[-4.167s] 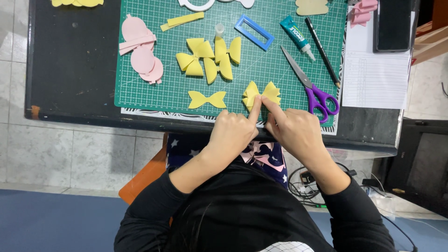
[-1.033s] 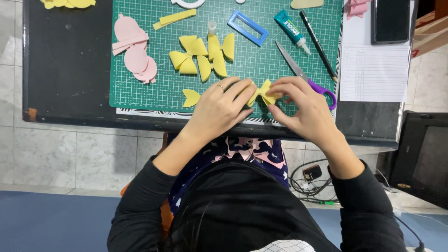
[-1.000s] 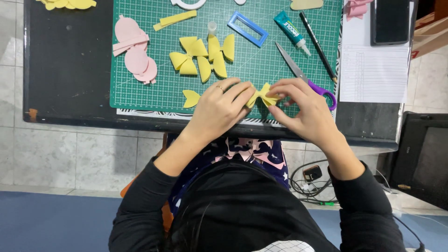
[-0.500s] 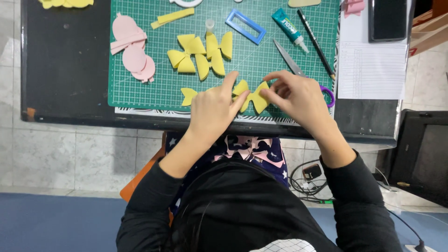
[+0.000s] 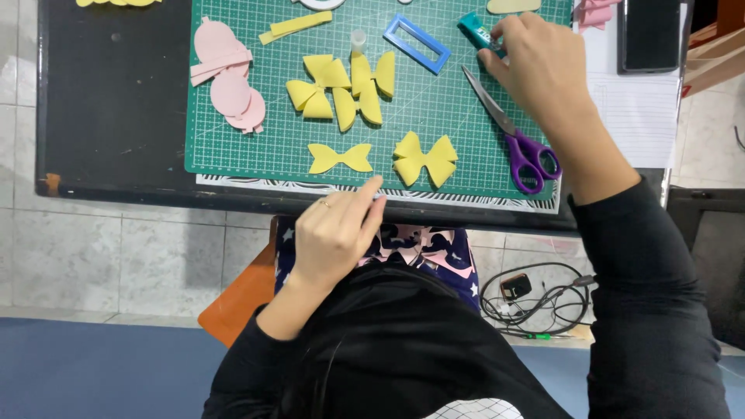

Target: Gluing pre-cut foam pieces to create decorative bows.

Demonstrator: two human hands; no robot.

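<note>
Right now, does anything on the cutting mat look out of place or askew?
Nothing stands out. The folded yellow bow lies flat on the green mat, scissors closed beside it; the right hand is at the glue tube.

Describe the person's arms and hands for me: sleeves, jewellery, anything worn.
Both arms wear plain black long sleeves, the left sleeve and the right sleeve, each ending at the wrist. The left hand and right hand are bare, with no gloves. A thin ring sits on one finger of the left hand. No watch or bracelet shows, and no markings on the sleeves.
</note>
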